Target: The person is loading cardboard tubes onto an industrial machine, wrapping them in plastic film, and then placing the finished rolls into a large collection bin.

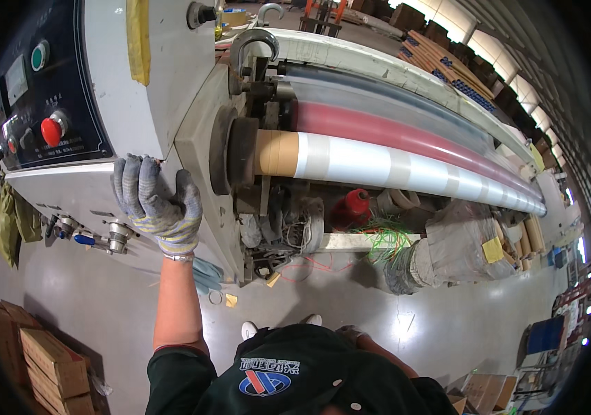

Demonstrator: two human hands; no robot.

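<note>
My left hand, in a grey knit glove with yellowish stripes, reaches up to the edge of the white machine cabinet below the control panel. Its fingers are stretched out with the thumb apart, and nothing shows in its grasp. Above it, the dark control panel carries a red knob and a green button. To the right of the hand, a roll of white film on a brown cardboard core sits in a dark round holder. My right hand is low beside my body, its fingers mostly hidden.
A red roller runs behind the white roll. Beneath are a red container, green strands and a plastic-wrapped bundle. Valves with a blue handle jut from the cabinet. Cardboard boxes stand at lower left.
</note>
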